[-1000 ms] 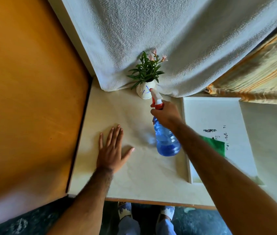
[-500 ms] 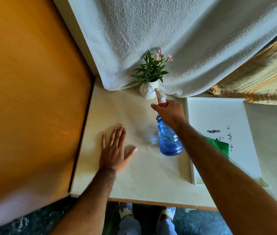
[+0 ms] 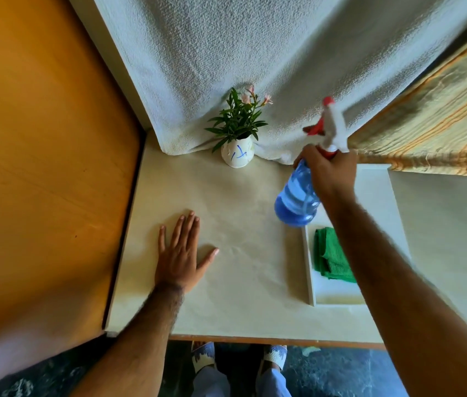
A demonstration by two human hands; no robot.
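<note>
My right hand [image 3: 330, 170] grips the neck of a blue spray bottle [image 3: 296, 199] with a white and red trigger head. The bottle hangs tilted in the air over the left edge of a white tray [image 3: 375, 193]. A folded green cloth [image 3: 330, 255] lies in that tray, partly hidden by my right forearm. My left hand [image 3: 182, 252] rests flat on the cream table top [image 3: 240, 213], fingers spread. A small white vase with a green plant and pink flowers [image 3: 238, 133] stands at the back of the table, left of the bottle.
A white towel [image 3: 255, 53] hangs behind the table and a striped cloth [image 3: 441, 124] drapes at the right. An orange wooden panel [image 3: 40, 138] borders the table's left side. The table's front edge runs just above my feet [image 3: 240, 362].
My right hand lifted the spray bottle away from the plant and carried it to the right, over the tray's edge. The green cloth came into fuller view. My left hand stayed flat.
</note>
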